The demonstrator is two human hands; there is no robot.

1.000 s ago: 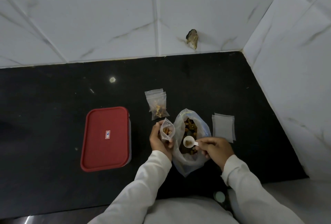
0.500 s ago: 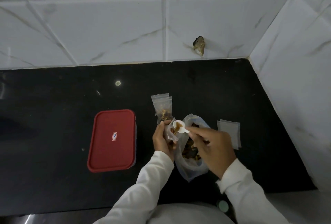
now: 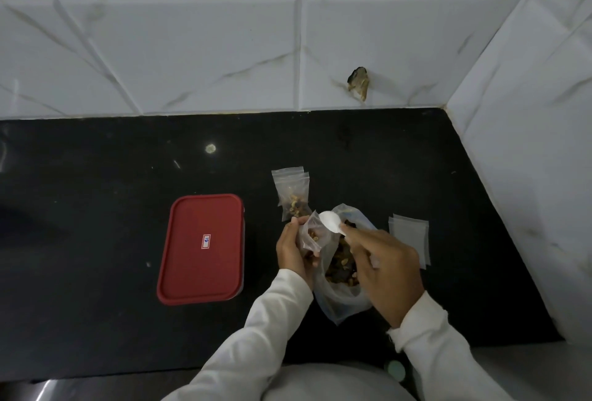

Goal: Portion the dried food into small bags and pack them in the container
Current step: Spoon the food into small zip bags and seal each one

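Note:
My left hand (image 3: 293, 250) grips a small clear bag (image 3: 312, 235) with some dried food in it, mouth up. My right hand (image 3: 382, 267) pinches the handle of a white scoop (image 3: 331, 223), which is turned over above the small bag's mouth. Beneath both hands lies a large open plastic bag of dried food (image 3: 341, 272). Two filled small bags (image 3: 291, 195) lie just beyond it on the black counter. A container with a red lid (image 3: 201, 248) stands shut to the left.
A small stack of empty flat bags (image 3: 410, 240) lies right of the large bag. White tiled walls close the counter at the back and right; a chipped hole (image 3: 358, 82) marks the back wall. The counter's front edge runs near my body.
The scoop rose out of the large bag, moved over the small bag in my left hand and tipped over above its mouth. The camera view also shifted slightly.

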